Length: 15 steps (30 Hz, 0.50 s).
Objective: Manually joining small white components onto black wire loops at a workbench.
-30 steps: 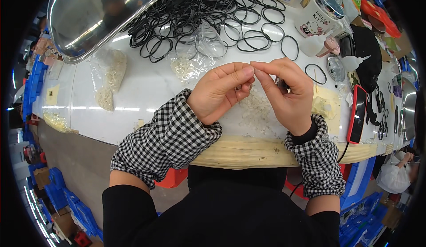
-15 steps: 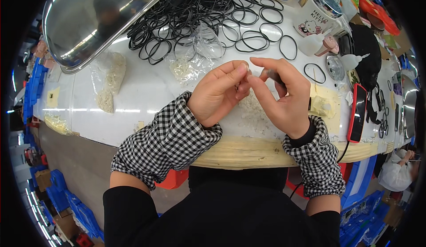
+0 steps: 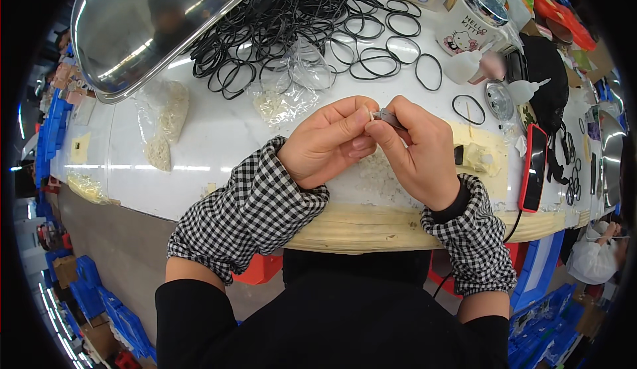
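Observation:
Over the front part of the table, my left hand [image 3: 332,137] pinches a small pale piece [image 3: 371,114] between thumb and forefinger, its other fingers curled below. My right hand [image 3: 424,150] grips a short grey tool with a narrow tip [image 3: 390,118]. That tip meets the pale piece at my left fingertips; the tool's exact kind is too small to make out. Beneath both hands lies a scatter of small whitish bits [image 3: 379,173], partly hidden by them. Just beyond, an opened clear plastic bag [image 3: 272,104] holds more pale bits.
Black rubber rings [image 3: 285,11] are heaped at the back. A shiny metal basin [image 3: 152,31] and another bag of pale bits [image 3: 162,123] are at left. On the right are a red-edged phone [image 3: 534,170], a white cup [image 3: 464,31], squeeze bottles [image 3: 462,68] and yellowish tape [image 3: 481,159].
My right thumb and fingers, apart half a second ago, have closed around the grey tool. Its tip has come left to the piece in my left hand, which has barely moved.

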Tool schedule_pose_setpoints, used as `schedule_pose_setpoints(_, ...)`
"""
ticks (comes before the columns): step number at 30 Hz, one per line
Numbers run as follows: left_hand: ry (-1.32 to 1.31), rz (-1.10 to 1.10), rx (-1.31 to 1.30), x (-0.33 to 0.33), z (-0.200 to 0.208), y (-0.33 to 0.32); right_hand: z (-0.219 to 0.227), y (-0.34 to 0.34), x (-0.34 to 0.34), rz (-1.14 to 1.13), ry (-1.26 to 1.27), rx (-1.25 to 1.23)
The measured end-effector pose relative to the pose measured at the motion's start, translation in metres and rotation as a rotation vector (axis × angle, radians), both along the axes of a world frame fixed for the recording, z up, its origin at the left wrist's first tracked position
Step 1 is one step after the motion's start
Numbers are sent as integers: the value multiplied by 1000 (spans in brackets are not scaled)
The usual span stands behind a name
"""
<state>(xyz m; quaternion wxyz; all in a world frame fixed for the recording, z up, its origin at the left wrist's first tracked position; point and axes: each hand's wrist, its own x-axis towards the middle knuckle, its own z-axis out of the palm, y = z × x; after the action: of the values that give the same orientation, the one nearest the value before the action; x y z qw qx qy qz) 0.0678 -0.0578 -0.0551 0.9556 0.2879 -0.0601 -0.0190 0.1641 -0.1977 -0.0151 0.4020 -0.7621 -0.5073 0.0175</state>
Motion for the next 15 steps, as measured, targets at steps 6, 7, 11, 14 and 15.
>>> schedule_pose_setpoints(6,8,8,45,0,3,-1,-1,-1,0,3,-9,-8)
schedule_pose_setpoints(7,8,8,42,0,4,-1,-1,-1,0,4,-9,-8)
schedule_pose_setpoints(11,-10,-4,26,0,2,0,0,-1,0,14,1,-3)
schedule_pose_setpoints(14,-20,-10,22,0,2,0,2,-1,0,25,6,-12)
schedule_pose_setpoints(15,-20,-10,23,0,2,0,2,-1,0,30,13,-5)
